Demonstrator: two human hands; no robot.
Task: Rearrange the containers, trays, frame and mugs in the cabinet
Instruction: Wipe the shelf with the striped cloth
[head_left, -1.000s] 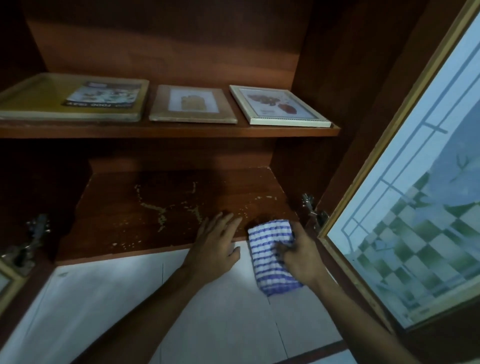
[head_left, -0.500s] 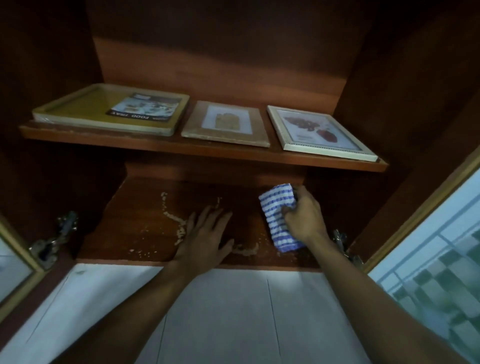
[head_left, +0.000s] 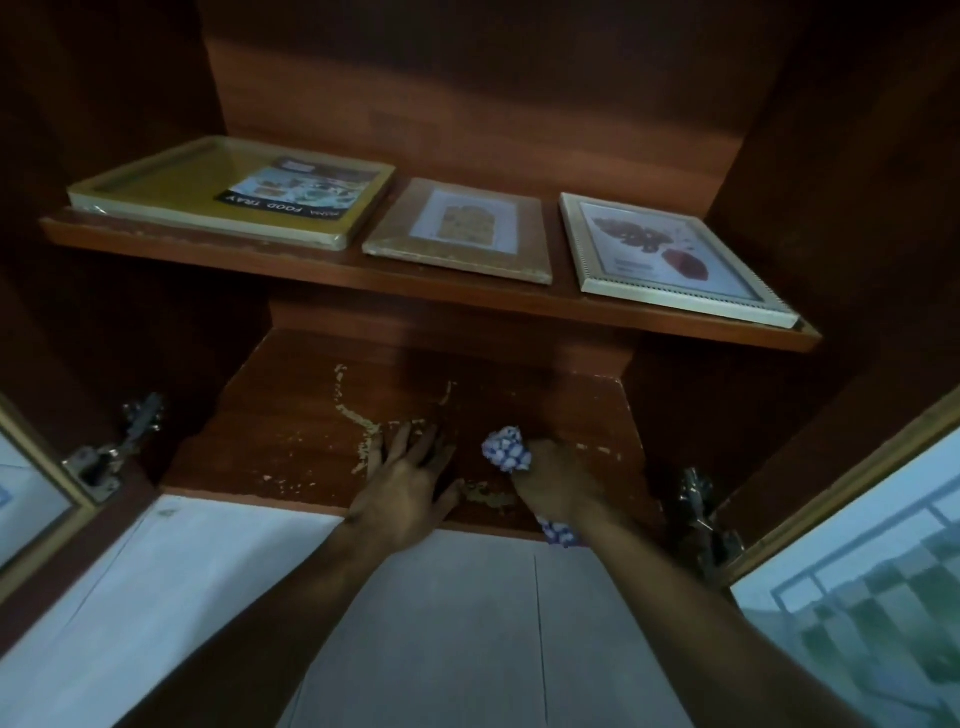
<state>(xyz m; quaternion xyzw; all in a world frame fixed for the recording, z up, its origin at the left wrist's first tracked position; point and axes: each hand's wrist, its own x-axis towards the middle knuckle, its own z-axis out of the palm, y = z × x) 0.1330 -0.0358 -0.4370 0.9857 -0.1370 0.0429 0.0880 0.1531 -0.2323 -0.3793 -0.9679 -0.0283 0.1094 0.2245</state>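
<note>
Head view: cabinet (head_left: 467, 104) open, both doors swung out. My left hand (head_left: 402, 483) lies flat on the lower shelf (head_left: 291, 415) near its front edge, fingers straight & a bit spread, holding nothing. My right hand (head_left: 553, 480) is just right of it, fingers curled tight round a blue/white check cloth (head_left: 506, 449). One bunched end sticks out at the far side of the fist, another bit shows under the wrist at the shelf edge. Pale flecks (head_left: 358, 415) are scattered over the lower shelf, mostly left of & btwn my hands. The top shelf (head_left: 415, 280) has 3 flat things in a row: the yellow tray (head_left: 171, 182) w/ a printed label at far left, the brown frame (head_left: 457, 231) in the middle just beside it, and the silver frame (head_left: 670, 260) at right, a small gap from the brown one, its near right corner about at the shelf's front edge. All 3 lie face up, well apart from my hands. There's a metal hinge (head_left: 111, 447) on the left wall and another on the right. The right door (head_left: 857, 519) has patterned glass. The left door (head_left: 31, 493) is only partly in shot. Pale floor (head_left: 441, 623) is below the shelf, under my forearms.
</note>
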